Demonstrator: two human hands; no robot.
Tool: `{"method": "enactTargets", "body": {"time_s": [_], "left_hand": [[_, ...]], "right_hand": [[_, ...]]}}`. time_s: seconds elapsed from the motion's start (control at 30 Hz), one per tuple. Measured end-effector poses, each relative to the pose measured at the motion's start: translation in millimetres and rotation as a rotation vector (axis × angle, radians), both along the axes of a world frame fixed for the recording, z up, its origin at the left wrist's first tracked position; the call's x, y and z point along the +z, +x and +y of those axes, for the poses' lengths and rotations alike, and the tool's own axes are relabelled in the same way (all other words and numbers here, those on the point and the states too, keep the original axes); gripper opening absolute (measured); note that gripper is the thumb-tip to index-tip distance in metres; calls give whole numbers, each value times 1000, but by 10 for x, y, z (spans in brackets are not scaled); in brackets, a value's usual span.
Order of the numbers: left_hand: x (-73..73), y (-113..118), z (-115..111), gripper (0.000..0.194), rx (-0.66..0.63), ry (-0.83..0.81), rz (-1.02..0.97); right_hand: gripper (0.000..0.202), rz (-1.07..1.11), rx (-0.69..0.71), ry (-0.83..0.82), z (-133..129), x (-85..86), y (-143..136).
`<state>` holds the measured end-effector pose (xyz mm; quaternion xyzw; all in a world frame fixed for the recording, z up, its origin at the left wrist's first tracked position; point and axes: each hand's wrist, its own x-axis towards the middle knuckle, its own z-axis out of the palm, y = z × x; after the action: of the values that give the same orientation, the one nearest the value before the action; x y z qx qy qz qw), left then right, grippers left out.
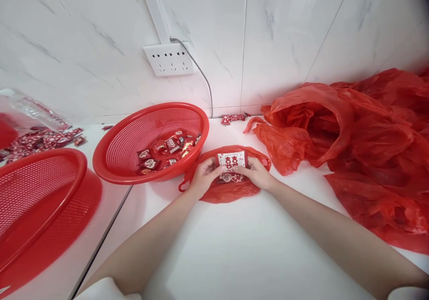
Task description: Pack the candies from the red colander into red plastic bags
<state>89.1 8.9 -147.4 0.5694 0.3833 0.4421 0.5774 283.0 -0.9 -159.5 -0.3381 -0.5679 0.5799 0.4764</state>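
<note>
Between my two hands is a small candy packet, white with red double-happiness characters. My left hand pinches its left side, with the thumb across the front. From the right, my right hand grips the other side in the same way. Below the packet's printed top, a red patterned lower part shows between the thumbs. Under both hands a red plastic bag lies spread on the white table. Its handle loop sticks out at the left, by my left wrist.
A red basket holding wrapped candies stands left of the bag. Another red basket is nearer, at far left, before a candy pile. Crumpled red bags fill the right. Small packets lie by the wall, below a socket panel.
</note>
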Motion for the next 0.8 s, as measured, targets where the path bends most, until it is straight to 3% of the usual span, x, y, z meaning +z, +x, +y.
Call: {"method": "enactTargets", "body": {"time_s": [0.2,0.43,0.8], "left_hand": [[3,0,-30,40,-48,-29,50],[6,-12,-43,37,-92,44,173],[16,-38,-38,25,-56,-20,87]], "right_hand": [[38,-79,-47,93,-40,7,-4],[38,-101,-54,105,-38,34,9],[34,-284,-82,138,-47,12,19]]}}
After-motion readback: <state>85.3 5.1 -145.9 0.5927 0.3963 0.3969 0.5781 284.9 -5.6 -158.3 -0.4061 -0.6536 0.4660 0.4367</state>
